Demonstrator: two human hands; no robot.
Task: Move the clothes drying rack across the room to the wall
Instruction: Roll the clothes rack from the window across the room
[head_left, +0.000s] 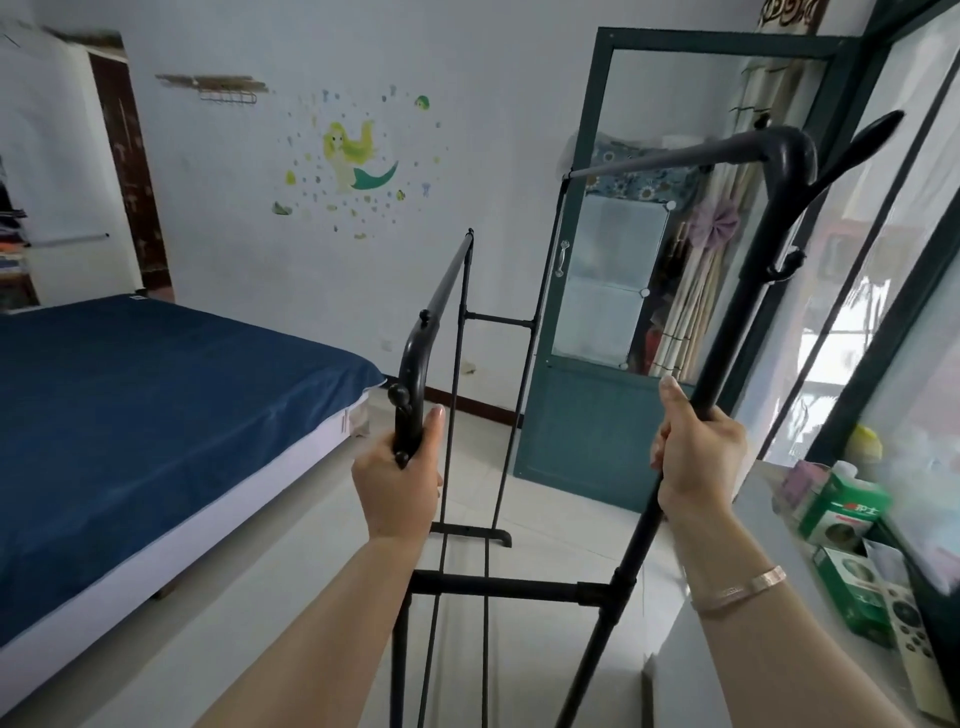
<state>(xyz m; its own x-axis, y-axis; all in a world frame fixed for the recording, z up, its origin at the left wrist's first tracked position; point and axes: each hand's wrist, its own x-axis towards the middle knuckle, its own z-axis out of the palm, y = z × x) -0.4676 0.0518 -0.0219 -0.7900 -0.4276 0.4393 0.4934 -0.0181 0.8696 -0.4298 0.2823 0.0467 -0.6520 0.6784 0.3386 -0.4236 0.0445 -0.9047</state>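
The black metal clothes drying rack (506, 590) stands on the tiled floor in front of me, empty of clothes. It has a low rail on the left and a taller rail on the right. My left hand (400, 480) is closed around the curved end post of the low rail. My right hand (698, 452) grips the tall upright post below its hooked top. The white wall (311, 249) with a mermaid sticker lies beyond the rack.
A bed with a blue cover (145, 415) fills the left side. A green-framed glass door (613, 291) stands open at the right, just behind the rack. On my right, a white sill (774, 530) holds green boxes (844, 512) and a remote (911, 636).
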